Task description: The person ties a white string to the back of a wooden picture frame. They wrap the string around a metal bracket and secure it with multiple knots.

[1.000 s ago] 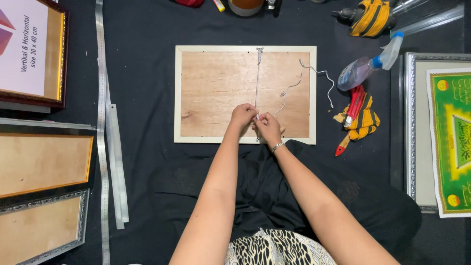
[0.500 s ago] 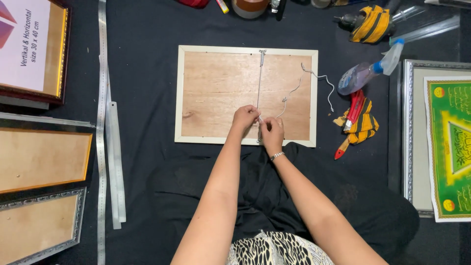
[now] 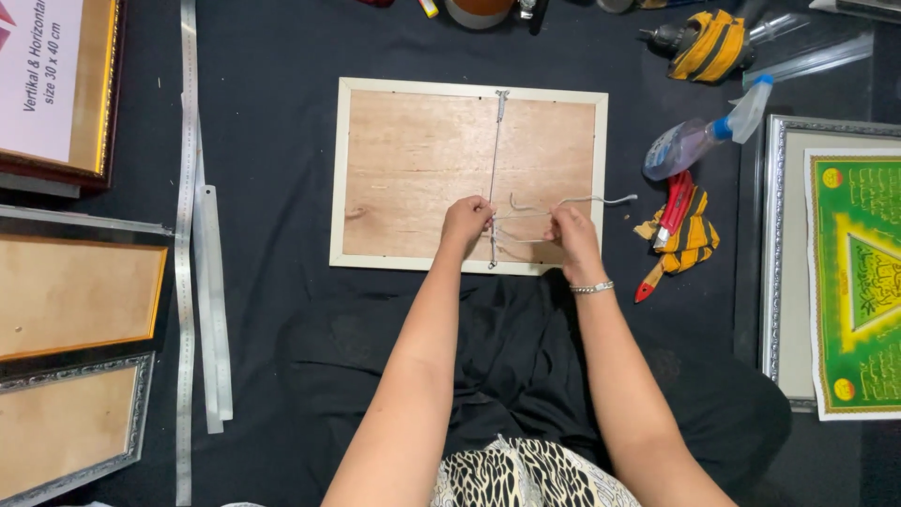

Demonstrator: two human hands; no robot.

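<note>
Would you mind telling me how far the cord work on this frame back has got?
Done: the cord runs taut down the frame back from its top edge. In hand: left hand and right hand pull cord apart near the bottom edge. Left: loose ends remain untrimmed.

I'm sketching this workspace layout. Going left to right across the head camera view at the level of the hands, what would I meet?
Long metal rulers → white frame with plywood back → left hand → right hand → yellow-striped cloth → silver-framed green picture.

Our two bare forearms, no sleeves, thin silver bracelet (image 3: 592, 287) on our right wrist, black-and-white animal-print garment (image 3: 526, 474) at six o'clock, dark trousers (image 3: 526, 366).
</note>
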